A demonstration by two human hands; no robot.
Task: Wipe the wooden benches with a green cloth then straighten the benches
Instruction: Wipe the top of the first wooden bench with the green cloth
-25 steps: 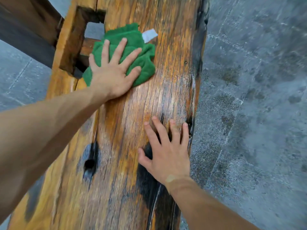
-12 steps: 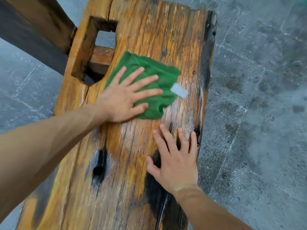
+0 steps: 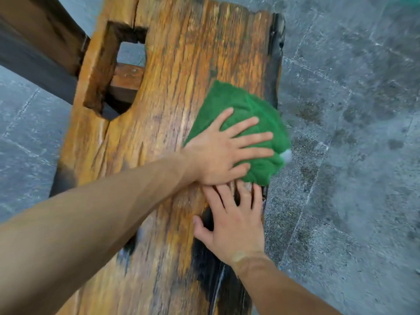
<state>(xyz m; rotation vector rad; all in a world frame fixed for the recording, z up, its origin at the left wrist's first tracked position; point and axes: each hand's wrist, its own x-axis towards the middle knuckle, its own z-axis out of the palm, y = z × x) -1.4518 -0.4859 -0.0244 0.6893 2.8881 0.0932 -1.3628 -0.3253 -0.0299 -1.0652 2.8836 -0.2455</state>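
Note:
A rough orange-brown wooden bench [image 3: 177, 71] runs from the bottom of the view to the top, with a square hole near its far left. My left hand [image 3: 222, 148] presses flat, fingers spread, on a green cloth [image 3: 231, 103] at the bench's right edge; part of the cloth and its white tag [image 3: 286, 155] hang over the edge. My right hand [image 3: 234, 226] lies flat on the bench just below it, fingers apart, their tips partly tucked under my left hand.
Grey stone floor [image 3: 352, 155] lies to the right and left of the bench. A dark wooden beam [image 3: 38, 44] crosses at the upper left. The bench has black charred patches [image 3: 209, 269] near my right wrist and along its right edge.
My left hand has swept the green cloth from the far left by the hole toward me and to the right edge. My right hand has stayed flat in place.

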